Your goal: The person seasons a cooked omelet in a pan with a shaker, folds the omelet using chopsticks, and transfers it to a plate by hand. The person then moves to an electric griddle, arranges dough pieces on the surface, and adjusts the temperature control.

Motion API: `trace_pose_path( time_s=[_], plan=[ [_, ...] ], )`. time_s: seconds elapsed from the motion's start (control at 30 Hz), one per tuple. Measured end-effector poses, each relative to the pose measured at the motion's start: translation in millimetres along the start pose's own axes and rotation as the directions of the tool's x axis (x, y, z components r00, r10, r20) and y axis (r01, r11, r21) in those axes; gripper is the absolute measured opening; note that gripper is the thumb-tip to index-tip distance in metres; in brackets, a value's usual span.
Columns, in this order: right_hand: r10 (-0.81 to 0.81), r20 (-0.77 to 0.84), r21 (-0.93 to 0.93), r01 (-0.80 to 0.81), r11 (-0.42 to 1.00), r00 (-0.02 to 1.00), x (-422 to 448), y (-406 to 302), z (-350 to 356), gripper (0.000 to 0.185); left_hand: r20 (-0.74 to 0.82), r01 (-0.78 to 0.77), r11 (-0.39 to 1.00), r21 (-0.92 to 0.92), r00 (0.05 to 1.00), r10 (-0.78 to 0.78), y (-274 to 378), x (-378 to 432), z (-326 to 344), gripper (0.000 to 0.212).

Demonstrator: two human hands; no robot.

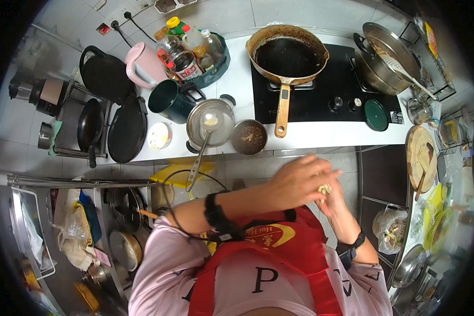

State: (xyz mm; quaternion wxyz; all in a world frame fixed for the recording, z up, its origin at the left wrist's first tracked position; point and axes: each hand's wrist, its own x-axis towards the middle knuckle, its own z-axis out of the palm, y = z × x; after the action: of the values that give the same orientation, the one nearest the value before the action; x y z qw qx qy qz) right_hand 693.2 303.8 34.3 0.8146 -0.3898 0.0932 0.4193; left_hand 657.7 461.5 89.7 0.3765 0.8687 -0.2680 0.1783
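Both of my hands meet in front of my red apron [260, 237], right of centre. A small pale, pleated lump that looks like dough [324, 189] sits between them. My right hand [333, 201] cups it from below and the right side. My left hand [300, 177] reaches across from the left, its thumb and fingers against the lump and partly over it, slightly blurred. On the counter ahead stand a bowl of dark seasoning [249, 137] and a steel pot [221, 132] with a ladle [199, 160] across it. A frying pan [288, 59] with dark liquid rests on the hob.
A large steel pot [379, 75] holds a slotted spoon at the hob's right. A round wooden board [412, 138] bears dough at the right edge. Sauce bottles [185, 63], a pink kettle [142, 65] and an open electric griddle [126, 130] stand left. Shelves of pans [124, 249] flank me.
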Motion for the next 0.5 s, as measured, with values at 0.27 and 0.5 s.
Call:
trace_pose_path(
  time_s=[0.27, 0.5],
  plan=[
    [0.119, -0.229, -0.046, -0.133, 0.990, 0.966, -38, -7, -59, 0.042, -0.011, 0.050, 0.987, -0.155, 0.999, -0.052, 9, 23, 88, 0.057],
    [-0.011, 0.142, 0.182, -0.015, 0.983, 0.990, -35, -26, -84, 0.026, 0.152, 0.574, 0.590, -0.568, 0.778, -0.610, -1, 19, 73, 0.023]
  ],
)
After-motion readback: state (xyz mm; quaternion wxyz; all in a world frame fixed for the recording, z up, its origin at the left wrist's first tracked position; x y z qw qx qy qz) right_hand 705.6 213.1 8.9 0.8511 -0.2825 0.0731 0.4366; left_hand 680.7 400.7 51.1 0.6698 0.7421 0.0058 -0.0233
